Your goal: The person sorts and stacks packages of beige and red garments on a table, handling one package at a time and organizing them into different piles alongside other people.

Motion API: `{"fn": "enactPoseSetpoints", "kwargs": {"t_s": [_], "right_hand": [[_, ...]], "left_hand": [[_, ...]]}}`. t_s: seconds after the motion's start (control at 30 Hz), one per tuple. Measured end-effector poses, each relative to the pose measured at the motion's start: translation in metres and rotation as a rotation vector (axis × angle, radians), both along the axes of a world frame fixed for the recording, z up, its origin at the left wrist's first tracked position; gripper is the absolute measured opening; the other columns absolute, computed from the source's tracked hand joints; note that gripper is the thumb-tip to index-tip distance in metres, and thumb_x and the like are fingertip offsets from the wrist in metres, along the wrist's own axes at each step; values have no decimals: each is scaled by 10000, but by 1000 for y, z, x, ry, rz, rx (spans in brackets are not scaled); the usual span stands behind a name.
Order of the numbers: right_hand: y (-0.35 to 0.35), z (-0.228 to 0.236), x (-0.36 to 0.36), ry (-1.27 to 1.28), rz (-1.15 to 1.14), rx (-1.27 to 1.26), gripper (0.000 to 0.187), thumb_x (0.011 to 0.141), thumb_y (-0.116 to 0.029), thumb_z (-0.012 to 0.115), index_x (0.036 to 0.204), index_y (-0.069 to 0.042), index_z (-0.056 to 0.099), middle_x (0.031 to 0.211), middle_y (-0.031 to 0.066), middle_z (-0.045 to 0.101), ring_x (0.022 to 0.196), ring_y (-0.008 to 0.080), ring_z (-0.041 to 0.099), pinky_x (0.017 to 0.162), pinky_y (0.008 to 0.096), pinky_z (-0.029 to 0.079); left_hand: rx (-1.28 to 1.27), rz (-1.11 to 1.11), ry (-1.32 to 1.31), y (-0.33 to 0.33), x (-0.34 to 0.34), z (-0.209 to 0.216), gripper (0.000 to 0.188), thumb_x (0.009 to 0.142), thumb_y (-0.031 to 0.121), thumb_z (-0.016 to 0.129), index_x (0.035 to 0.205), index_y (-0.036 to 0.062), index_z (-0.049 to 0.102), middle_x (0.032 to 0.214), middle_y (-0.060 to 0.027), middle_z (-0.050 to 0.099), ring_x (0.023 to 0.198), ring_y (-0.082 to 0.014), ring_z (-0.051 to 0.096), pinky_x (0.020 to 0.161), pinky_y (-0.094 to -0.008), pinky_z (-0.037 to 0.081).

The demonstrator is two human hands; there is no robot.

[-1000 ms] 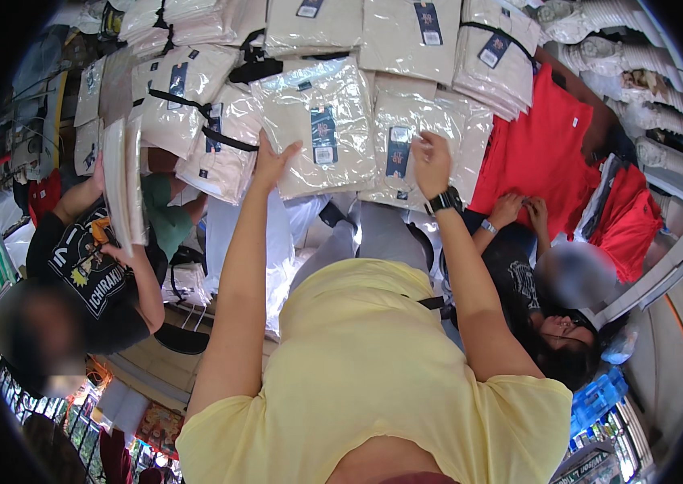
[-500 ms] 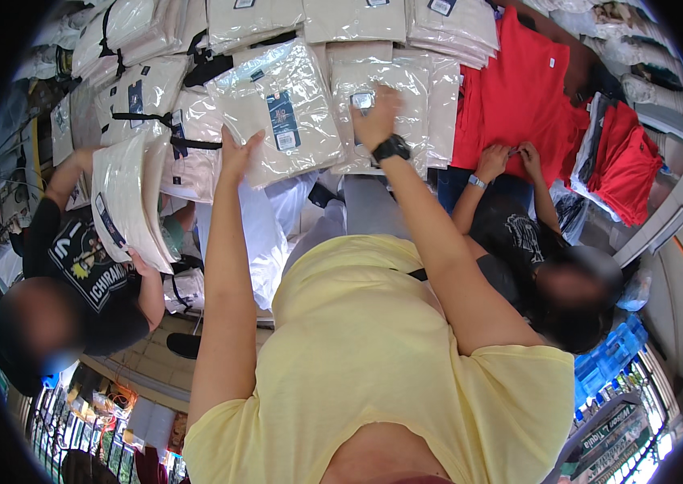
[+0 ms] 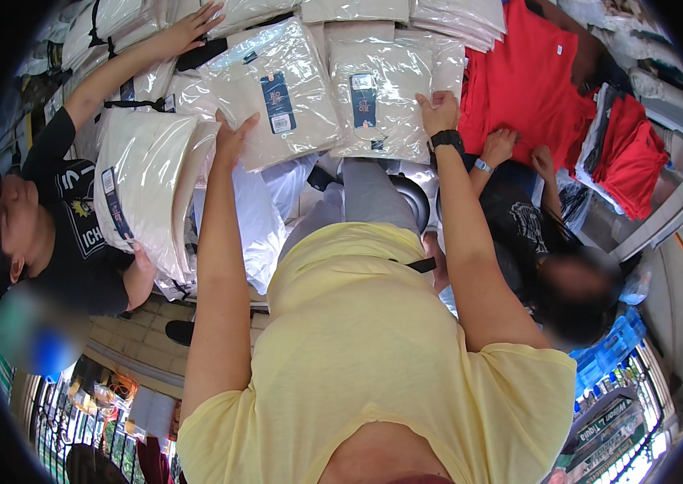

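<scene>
In the head view we see the left hand [image 3: 233,139] with thumb and fingers spread, at the lower left edge of a clear plastic packet [image 3: 302,95] at 11 o'clock. Folded cream cloth fills this packet, which lies tilted, and a dark blue label [image 3: 278,103] shows through the film. Just past 12 o'clock lies a second clear packet [image 3: 398,101], also with folded cream cloth and a blue tag [image 3: 363,100] inside. Our right hand [image 3: 439,113] touches its right edge, fingers bent; we cannot tell whether they grip it.

More clear packets [image 3: 353,10] of cream cloth lie in piles toward 12 o'clock. Between 9 and 10 o'clock, a co-worker's hand [image 3: 141,266] supports a bundle of filled packets [image 3: 152,181]; their other hand [image 3: 192,31] reaches to 11 o'clock.

Between 1 and 2 o'clock we see red cloth [image 3: 519,77] outside any packet, another person's hands [image 3: 499,148] at its lower edge. Near 4 o'clock sits a blue crate [image 3: 609,347]; its contents are unclear.
</scene>
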State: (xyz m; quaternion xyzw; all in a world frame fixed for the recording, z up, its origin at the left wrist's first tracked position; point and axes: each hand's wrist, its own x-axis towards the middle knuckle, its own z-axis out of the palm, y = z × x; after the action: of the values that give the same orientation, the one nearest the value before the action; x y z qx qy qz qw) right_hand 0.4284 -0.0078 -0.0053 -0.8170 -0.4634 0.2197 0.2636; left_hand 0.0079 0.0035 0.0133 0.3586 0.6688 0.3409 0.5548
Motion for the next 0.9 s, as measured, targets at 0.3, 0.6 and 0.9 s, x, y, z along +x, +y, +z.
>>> {"fn": "enactPoseSetpoints", "kwargs": {"t_s": [0.3, 0.6, 0.9], "right_hand": [[6, 25, -10, 26, 36, 172, 205, 808, -143, 701, 807, 11, 565, 821, 130, 606, 735, 262, 606, 686, 371, 481], [5, 22, 12, 792, 106, 74, 481, 846, -110, 706, 1262, 27, 507, 1152, 105, 612, 1001, 126, 575, 860, 266, 466], [-8, 89, 41, 1341, 34, 49, 444, 913, -84, 604, 1319, -46, 429, 1184, 45, 580, 1064, 144, 567, 938, 297, 449]], "left_hand": [[97, -21, 96, -4, -6, -1, 910, 719, 226, 802, 1401, -21, 252, 1334, -188, 453, 1209, -282, 482, 993, -355, 422], [11, 8, -43, -3, 0, 2, 899, 721, 194, 799, 1408, 3, 251, 1337, -174, 451, 1209, -276, 483, 977, -353, 440], [16, -1, 3, -5, -5, 2, 891, 729, 216, 793, 1404, -2, 254, 1327, -174, 460, 1209, -274, 483, 985, -361, 431]]}}
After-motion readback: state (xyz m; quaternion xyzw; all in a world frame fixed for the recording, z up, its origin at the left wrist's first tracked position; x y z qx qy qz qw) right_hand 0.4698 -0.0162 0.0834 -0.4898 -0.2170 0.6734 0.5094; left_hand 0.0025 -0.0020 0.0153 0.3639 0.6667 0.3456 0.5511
